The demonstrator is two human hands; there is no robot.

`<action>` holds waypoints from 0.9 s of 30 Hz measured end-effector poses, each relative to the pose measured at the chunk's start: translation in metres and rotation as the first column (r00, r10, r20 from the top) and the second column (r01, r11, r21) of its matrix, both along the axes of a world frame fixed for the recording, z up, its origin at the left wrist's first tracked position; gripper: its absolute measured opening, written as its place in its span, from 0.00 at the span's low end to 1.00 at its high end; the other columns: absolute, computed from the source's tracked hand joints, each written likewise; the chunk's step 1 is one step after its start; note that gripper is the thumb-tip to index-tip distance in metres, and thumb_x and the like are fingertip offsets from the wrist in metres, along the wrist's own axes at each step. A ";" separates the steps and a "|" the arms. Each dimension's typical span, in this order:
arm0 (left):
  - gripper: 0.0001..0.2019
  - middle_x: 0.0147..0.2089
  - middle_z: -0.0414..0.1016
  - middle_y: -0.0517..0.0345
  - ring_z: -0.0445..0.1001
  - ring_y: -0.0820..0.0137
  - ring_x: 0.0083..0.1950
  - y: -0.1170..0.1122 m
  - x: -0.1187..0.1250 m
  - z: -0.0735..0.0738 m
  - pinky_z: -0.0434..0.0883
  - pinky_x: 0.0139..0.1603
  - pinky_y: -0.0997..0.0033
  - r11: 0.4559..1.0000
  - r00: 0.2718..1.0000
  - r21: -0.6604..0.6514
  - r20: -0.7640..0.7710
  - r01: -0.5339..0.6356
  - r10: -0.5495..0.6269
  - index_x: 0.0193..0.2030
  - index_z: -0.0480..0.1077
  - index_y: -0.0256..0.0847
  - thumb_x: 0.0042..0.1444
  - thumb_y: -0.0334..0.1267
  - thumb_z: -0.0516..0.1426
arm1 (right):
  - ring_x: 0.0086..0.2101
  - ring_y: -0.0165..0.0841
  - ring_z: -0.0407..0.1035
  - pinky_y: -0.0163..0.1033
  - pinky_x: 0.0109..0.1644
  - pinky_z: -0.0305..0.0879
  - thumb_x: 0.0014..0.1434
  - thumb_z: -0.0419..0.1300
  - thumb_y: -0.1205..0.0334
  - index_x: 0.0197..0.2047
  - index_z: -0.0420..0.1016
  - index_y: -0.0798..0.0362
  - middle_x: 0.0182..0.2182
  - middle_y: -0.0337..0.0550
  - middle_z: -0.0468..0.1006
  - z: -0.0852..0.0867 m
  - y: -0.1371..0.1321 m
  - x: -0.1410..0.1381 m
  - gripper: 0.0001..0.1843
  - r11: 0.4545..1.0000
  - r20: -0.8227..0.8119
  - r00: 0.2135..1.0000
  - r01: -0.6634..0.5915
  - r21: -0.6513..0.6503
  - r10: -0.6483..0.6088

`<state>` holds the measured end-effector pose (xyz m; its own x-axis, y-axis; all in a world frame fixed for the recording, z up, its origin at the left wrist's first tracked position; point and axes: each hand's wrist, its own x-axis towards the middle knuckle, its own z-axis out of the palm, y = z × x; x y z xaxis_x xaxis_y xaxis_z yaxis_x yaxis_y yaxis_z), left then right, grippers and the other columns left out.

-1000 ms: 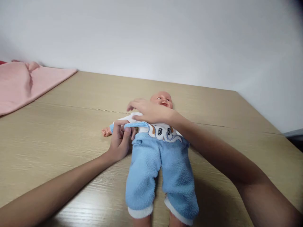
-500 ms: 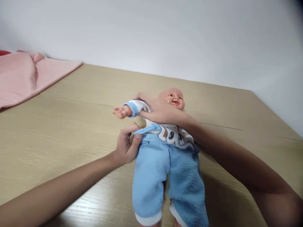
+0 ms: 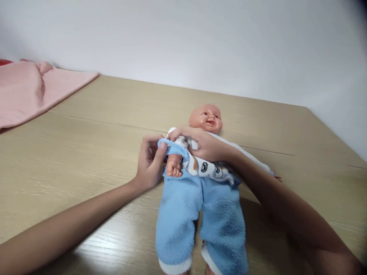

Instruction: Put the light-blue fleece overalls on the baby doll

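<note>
Since half a second ago, the doll's (image 3: 197, 168) arm has folded down under its shirt hem (image 3: 173, 147); we hold the doll mid-table (image 3: 86, 152). Our left hand (image 3: 149, 162) pinches that hem beside the doll's chest, our right hand (image 3: 205, 143) grips the shirt there. Tugging harder could snag the tiny fist.

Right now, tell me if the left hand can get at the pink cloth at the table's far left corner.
Probably not: the left hand is pinching the doll's blue shirt hem, and the pink cloth lies far off, bare tabletop between.
</note>
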<state>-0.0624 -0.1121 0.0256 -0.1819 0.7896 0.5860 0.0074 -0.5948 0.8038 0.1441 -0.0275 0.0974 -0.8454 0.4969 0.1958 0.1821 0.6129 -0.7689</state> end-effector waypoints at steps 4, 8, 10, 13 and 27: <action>0.13 0.39 0.78 0.62 0.76 0.71 0.39 0.015 -0.006 0.009 0.74 0.41 0.74 0.966 0.996 -0.249 0.059 0.075 -0.062 0.47 0.77 0.46 0.73 0.52 0.68 | 0.60 0.42 0.76 0.44 0.70 0.68 0.69 0.64 0.56 0.58 0.80 0.51 0.60 0.48 0.83 0.002 0.003 0.001 0.17 0.989 -0.035 0.997 -0.068 -0.130 0.064; 0.16 0.41 0.78 0.61 0.75 0.71 0.42 0.027 -0.012 0.006 0.73 0.44 0.74 0.933 0.991 -0.341 0.110 0.115 -0.082 0.45 0.77 0.45 0.69 0.54 0.70 | 0.63 0.44 0.74 0.48 0.73 0.65 0.72 0.56 0.50 0.54 0.81 0.51 0.58 0.50 0.84 0.006 0.000 -0.002 0.19 0.895 -0.156 0.986 -0.012 -0.446 -0.065; 0.17 0.40 0.76 0.61 0.74 0.71 0.41 0.031 -0.013 0.003 0.72 0.44 0.74 0.894 0.986 -0.423 0.138 0.145 -0.094 0.42 0.77 0.44 0.66 0.54 0.72 | 0.56 0.45 0.77 0.48 0.63 0.71 0.72 0.57 0.44 0.53 0.80 0.51 0.51 0.49 0.85 0.008 -0.006 -0.003 0.20 0.838 -0.082 0.967 0.165 -0.521 -0.242; 0.20 0.39 0.75 0.62 0.73 0.70 0.40 0.035 -0.015 0.004 0.72 0.42 0.73 0.813 0.967 -0.536 0.227 0.226 -0.119 0.41 0.76 0.43 0.59 0.55 0.74 | 0.46 0.42 0.75 0.45 0.51 0.67 0.69 0.64 0.49 0.43 0.77 0.50 0.42 0.45 0.82 0.009 -0.017 -0.006 0.13 0.843 0.123 0.870 0.493 -0.217 -0.477; 0.32 0.37 0.79 0.65 0.75 0.70 0.33 0.063 -0.021 0.001 0.74 0.33 0.72 0.653 0.913 -0.637 0.294 0.408 -0.283 0.47 0.66 0.48 0.51 0.61 0.78 | 0.33 0.35 0.68 0.44 0.37 0.52 0.71 0.61 0.61 0.32 0.64 0.48 0.28 0.35 0.74 -0.003 -0.016 -0.014 0.15 0.757 0.119 0.749 0.653 0.040 -0.652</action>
